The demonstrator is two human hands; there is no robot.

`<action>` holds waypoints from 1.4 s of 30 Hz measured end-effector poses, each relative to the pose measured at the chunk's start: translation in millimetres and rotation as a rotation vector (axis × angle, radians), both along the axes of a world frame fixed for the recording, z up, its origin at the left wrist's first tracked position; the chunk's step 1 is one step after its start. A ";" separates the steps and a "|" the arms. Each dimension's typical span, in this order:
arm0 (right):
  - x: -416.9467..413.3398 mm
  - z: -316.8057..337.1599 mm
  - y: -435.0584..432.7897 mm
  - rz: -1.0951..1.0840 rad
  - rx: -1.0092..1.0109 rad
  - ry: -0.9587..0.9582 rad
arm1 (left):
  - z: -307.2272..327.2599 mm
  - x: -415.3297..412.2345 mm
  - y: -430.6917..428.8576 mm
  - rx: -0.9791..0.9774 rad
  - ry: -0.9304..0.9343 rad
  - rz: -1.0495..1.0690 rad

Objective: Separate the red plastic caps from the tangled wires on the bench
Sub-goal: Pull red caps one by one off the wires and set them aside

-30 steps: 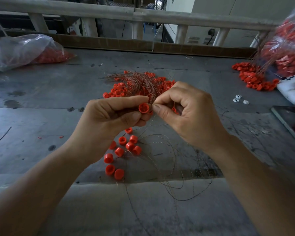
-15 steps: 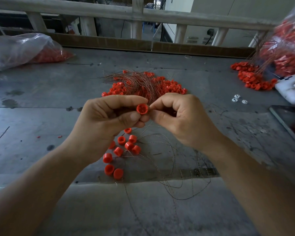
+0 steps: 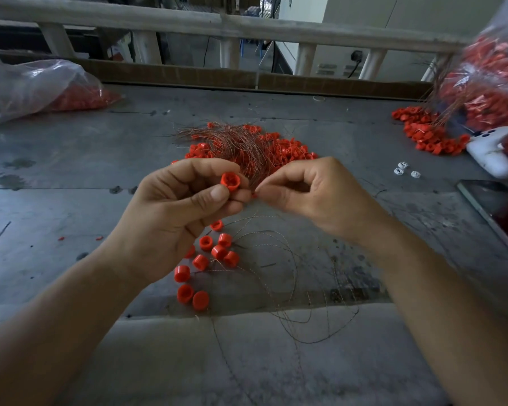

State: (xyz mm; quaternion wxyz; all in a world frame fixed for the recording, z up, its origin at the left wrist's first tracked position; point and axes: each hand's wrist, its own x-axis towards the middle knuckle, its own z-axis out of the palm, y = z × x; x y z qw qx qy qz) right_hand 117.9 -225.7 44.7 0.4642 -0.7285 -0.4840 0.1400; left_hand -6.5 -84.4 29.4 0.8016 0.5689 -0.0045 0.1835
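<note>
Grey bench (image 3: 71,177): left hand (image 3: 170,218) pinches 1 red cap (image 3: 230,181), right hand (image 3: 314,200) pinches thin wires (image 3: 238,142) just beside it.

The left hand (image 3: 173,221) pinches a red cap (image 3: 230,181) between thumb and fingers, its open end facing up. Just beside it, the right hand (image 3: 314,197) pinches wire strands (image 3: 254,177) at its fingertips. Below them, loose caps (image 3: 210,259) and stray wires (image 3: 294,276) lie on the grey worktop (image 3: 71,177). A tangled pile (image 3: 247,145) sits behind.

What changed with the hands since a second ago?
The hands pulled apart: the right hand let go of the red cap and now pinches a tiny red bit beside it. The left hand kept holding the cap. The loose caps and wire tangle stayed put.
</note>
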 end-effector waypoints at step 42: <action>17.9 0.8 -0.3 0.027 0.221 0.734 | -5.9 0.5 0.9 0.183 0.138 0.099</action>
